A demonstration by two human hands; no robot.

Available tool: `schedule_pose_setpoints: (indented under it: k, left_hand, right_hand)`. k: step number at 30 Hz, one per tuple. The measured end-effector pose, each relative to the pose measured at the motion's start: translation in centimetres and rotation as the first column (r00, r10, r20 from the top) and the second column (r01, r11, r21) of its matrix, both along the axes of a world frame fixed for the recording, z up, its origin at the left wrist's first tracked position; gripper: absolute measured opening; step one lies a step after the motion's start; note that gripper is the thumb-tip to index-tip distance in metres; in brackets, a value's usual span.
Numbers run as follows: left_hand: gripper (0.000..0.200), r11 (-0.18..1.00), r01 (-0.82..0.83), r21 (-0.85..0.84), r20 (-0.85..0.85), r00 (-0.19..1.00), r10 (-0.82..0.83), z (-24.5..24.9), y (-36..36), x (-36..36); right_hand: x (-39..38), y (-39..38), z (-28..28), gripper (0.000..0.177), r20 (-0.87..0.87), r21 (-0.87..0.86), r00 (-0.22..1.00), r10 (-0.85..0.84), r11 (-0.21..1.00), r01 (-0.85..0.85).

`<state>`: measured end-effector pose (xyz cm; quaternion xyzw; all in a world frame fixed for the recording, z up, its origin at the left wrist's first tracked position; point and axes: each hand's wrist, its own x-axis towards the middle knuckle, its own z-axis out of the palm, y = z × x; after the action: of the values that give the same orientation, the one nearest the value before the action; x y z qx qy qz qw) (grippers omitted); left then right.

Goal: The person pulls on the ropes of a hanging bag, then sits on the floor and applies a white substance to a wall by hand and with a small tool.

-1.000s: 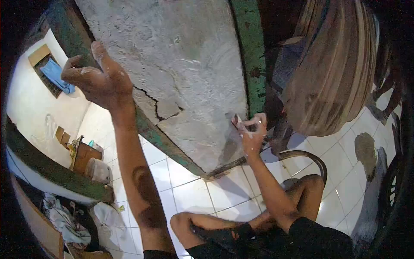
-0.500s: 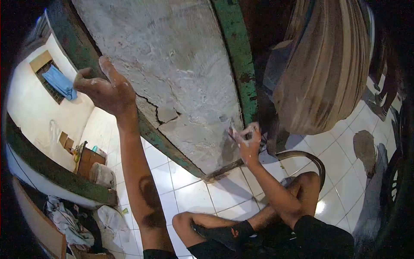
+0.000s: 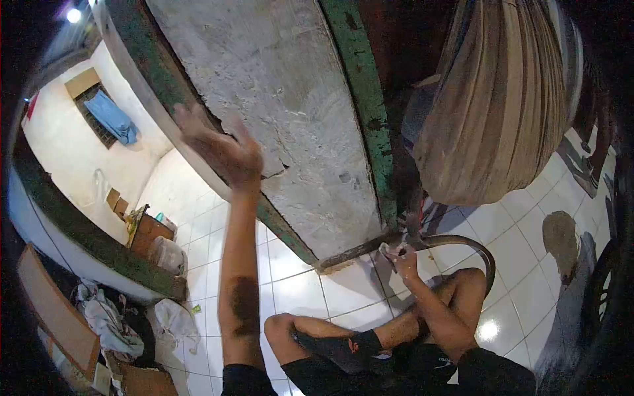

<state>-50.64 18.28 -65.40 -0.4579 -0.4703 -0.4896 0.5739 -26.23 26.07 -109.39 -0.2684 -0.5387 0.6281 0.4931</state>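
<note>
My left hand (image 3: 224, 150) is raised at the left edge of the grey plastered wall section (image 3: 290, 99). Its fingers are stretched and spread, blurred by motion, and nothing is in them. Behind it, part of a crack in the plaster is hidden. Low down near the wall's foot, my right hand (image 3: 403, 261) hovers over the tiles with fingers curled together, whitish smears on them. Something small and dark seems to show at the fingers, too small to name. Green painted wooden frames (image 3: 371, 112) border the plaster on both sides.
A striped brown cloth bundle (image 3: 492, 112) hangs at the right. A dark curved tube (image 3: 472, 243) lies by my knee on the white tiled floor (image 3: 297, 290). To the left are a white bucket (image 3: 167, 255), a white bag (image 3: 175, 320) and heaped cloths (image 3: 109, 323).
My right hand has dropped from the lower plaster to just above the floor. My left hand has shifted right and down across the view, its fingers straightening. The view has turned slightly.
</note>
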Motion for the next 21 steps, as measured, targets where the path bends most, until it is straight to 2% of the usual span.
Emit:
schedule_pose_setpoints:
  k: [1,2,4,6,8,9,10,11,13,15,18,20,21]
  left_hand:
    - [0.065,0.989,-0.109,-0.101,-0.028,0.994,0.107,-2.2,-0.2,0.7]
    - [0.068,0.956,-0.218,-0.198,-0.065,0.976,0.209,-4.8,-0.5,1.3]
    - [0.071,0.919,-0.108,-0.378,-0.054,0.994,0.094,-10.0,-0.3,1.9]
    - [0.072,0.811,-0.210,-0.545,-0.033,0.973,0.230,-13.5,-0.9,3.7]
    - [0.070,0.766,-0.236,-0.599,-0.006,0.957,0.290,-15.7,-1.0,4.3]
    - [0.069,0.738,-0.245,-0.629,0.007,0.947,0.321,-16.5,-1.0,4.5]
    - [0.069,0.760,-0.210,-0.615,0.027,0.957,0.287,-16.6,-1.0,4.9]
    - [0.069,0.743,-0.225,-0.630,0.015,0.953,0.302,-16.7,-0.9,5.1]
    - [0.069,0.707,-0.255,-0.660,-0.012,0.944,0.330,-17.0,-1.0,5.2]
    - [0.074,0.671,-0.256,-0.696,-0.032,0.944,0.328,-17.1,-1.0,5.1]
    - [0.075,0.665,-0.293,-0.687,-0.087,0.942,0.324,-17.1,-0.4,4.6]
    - [0.075,0.658,-0.297,-0.692,-0.101,0.942,0.319,-17.2,-0.6,4.8]
    - [0.074,0.651,-0.282,-0.704,-0.093,0.947,0.308,-17.0,-0.5,5.1]
  right_hand:
    - [0.1,0.6,-1.9,0.022,-0.171,-0.068,0.983,0.060,0.995,-0.073]
    - [-0.9,4.5,-12.0,0.011,-0.475,-0.201,0.872,0.118,0.950,-0.238]
    - [-0.6,3.8,-7.2,0.011,-0.616,-0.355,0.787,-0.005,0.894,-0.272]
    - [-0.3,3.6,-4.8,0.017,-0.662,-0.269,0.748,0.036,0.921,-0.282]
    - [-1.1,4.6,-7.1,0.012,-0.613,-0.225,0.781,0.121,0.920,-0.320]
    - [-1.0,4.6,-7.8,0.016,-0.415,-0.215,0.902,0.120,0.950,-0.225]
    - [-0.6,3.7,-5.4,0.019,-0.180,-0.182,0.978,0.106,0.973,-0.139]
    - [-0.1,2.8,-3.1,0.023,0.051,-0.137,0.995,0.082,0.988,-0.075]
    - [-0.5,2.4,-2.6,0.021,0.038,-0.231,0.997,0.066,0.971,-0.056]
    - [-1.4,2.8,-5.0,0.020,-0.009,-0.300,0.999,0.040,0.953,-0.041]
    - [-2.0,2.8,-4.8,0.015,-0.227,-0.233,0.971,0.081,0.963,-0.135]
    - [-1.2,1.9,-3.7,0.014,-0.163,-0.148,0.980,0.111,0.980,-0.136]
    - [-0.7,2.0,-3.0,0.013,-0.011,-0.103,0.995,0.094,0.990,-0.095]
